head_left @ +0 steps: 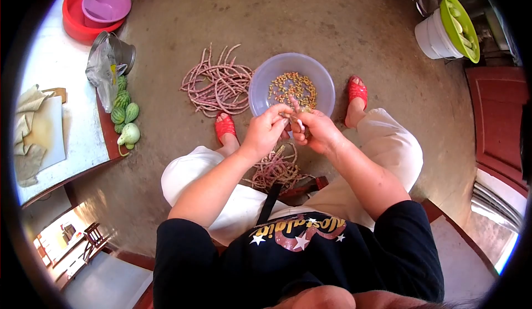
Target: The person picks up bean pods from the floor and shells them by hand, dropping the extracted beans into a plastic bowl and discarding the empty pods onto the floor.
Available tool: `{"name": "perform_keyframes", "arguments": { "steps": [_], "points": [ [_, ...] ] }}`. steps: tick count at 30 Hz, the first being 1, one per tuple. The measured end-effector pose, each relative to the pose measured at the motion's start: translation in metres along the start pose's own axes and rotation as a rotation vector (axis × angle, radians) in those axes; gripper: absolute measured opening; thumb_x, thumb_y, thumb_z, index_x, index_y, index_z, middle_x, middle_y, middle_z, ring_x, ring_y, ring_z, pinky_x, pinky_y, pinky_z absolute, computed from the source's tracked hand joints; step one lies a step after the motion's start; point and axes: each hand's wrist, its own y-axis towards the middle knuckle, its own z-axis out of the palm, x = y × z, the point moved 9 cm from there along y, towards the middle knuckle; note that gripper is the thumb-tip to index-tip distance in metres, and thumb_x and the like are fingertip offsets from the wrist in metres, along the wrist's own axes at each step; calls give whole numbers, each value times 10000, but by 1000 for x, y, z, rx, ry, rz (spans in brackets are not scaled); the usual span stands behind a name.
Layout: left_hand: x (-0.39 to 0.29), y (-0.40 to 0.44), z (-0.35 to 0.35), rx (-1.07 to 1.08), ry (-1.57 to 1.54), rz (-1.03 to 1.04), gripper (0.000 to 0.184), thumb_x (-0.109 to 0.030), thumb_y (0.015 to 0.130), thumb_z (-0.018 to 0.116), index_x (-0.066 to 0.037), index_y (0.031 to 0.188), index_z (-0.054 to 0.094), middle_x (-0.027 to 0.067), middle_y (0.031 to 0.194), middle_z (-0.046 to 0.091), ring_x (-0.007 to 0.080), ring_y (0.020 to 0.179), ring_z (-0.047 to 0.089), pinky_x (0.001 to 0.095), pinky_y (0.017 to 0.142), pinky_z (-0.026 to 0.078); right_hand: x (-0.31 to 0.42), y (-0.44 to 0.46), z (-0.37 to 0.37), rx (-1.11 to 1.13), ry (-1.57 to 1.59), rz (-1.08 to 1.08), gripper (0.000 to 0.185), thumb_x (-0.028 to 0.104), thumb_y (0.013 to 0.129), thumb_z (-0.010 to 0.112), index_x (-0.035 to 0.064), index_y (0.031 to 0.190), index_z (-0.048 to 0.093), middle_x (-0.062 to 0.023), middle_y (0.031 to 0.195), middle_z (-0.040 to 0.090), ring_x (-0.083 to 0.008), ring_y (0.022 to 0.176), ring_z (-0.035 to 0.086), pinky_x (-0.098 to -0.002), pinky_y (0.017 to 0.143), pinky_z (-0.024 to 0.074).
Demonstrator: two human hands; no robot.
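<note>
Both hands meet over the near rim of a pale purple plastic basin (259,82). Loose beans (293,87) in yellow and reddish brown lie spread on its bottom. My left hand (266,132) pinches with thumb and forefinger at one end of a bean pod (295,103). Wrapped around the same pod is my right hand (317,132), thumb on top; the fingers hide much of it. A heap of long purplish bean pods (216,85) lies on the floor left of the basin. Thin, tangled pods (277,170) lie between my legs, below my hands.
Several small striped watermelons (122,99) and a pale green gourd (129,134) line the edge of the white table (83,143) at left. A red basin (75,13) holds a pink one (119,4). At right, a green basin (471,32) tops a white bucket (432,37).
</note>
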Motion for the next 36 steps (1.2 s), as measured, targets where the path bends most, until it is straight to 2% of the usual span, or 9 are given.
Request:
{"name": "perform_keyframes", "arguments": {
  "steps": [5,11,14,20,23,25,29,32,36],
  "points": [
    [3,4,2,23,-111,-69,162,-37,883,424,-40,1045,417,63,772,611,83,623,541,205,541,426,9,-5,-1,-50,-96,-52,96,93,794,487,66,703,495,-35,566,501,-113,426,452,-244,371,302],
    [7,5,-9,-63,-74,-82,165,-29,862,464,-34,1021,420,59,780,599,88,649,548,217,565,435,11,-5,-12,-145,-337,-117,31,63,779,485,71,782,515,-35,648,556,-107,486,513,-237,398,371],
    [1,4,-13,-82,199,133,99,-29,838,505,-41,934,482,29,720,564,75,665,540,213,570,433,13,-1,-16,-107,-309,-146,61,69,782,500,69,839,523,-26,706,575,-100,531,530,-232,433,401],
    [2,7,-19,-100,-69,15,105,-59,786,602,-19,820,510,14,703,555,55,643,524,218,577,426,10,-4,-4,33,-307,-107,71,115,808,555,77,862,528,-11,726,574,-81,560,534,-205,487,418],
    [2,7,-25,-153,87,60,104,-30,789,592,-33,846,506,3,733,548,66,635,500,213,608,426,11,-5,-3,54,-292,-122,56,125,820,556,83,847,531,-5,707,567,-74,555,530,-201,471,412],
    [-19,0,-24,-242,460,105,140,-59,736,642,-21,770,511,39,731,581,100,646,546,239,587,440,8,-3,-10,13,-347,-121,45,125,824,551,84,824,532,2,686,559,-72,544,525,-202,446,399],
    [-12,7,-22,-200,584,72,181,-70,722,647,-20,864,548,67,774,590,128,675,555,244,619,451,9,-2,-15,-22,-355,-118,42,122,825,541,81,814,537,5,679,558,-71,535,523,-209,425,388],
    [-1,19,-34,-270,270,114,385,-57,727,626,-43,1102,540,85,827,594,132,718,564,252,666,466,14,-1,-33,-141,-267,-126,46,109,838,512,72,820,534,-5,708,557,-79,551,517,-200,472,398],
    [6,19,-29,-200,468,44,325,-35,768,603,-17,1086,538,39,884,586,95,792,533,236,717,448,13,-1,-33,-137,-293,-138,44,109,836,519,71,828,541,-9,715,563,-82,553,519,-199,474,400]
  ]
}}
